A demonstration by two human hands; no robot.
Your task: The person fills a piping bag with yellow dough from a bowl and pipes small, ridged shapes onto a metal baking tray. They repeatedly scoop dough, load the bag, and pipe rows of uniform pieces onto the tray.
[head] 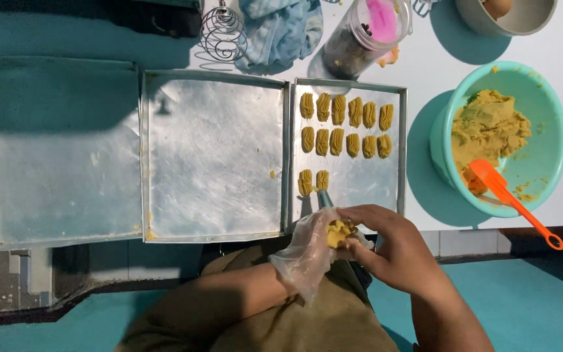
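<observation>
Both my hands hold a clear plastic piping bag with yellow dough inside. My right hand squeezes the filled top of the bag. My left hand is wrapped in the loose plastic and mostly hidden by it. The bag's metal nozzle points down at the near edge of the right baking tray, just below a short row of two piped cookies. Two fuller rows of ridged dough cookies lie farther back on that tray.
A bare metal tray lies in the middle and another to the left. A teal bowl of dough with an orange spatula sits at right. Behind are a jar, a wire whisk, a blue cloth and a beige bowl.
</observation>
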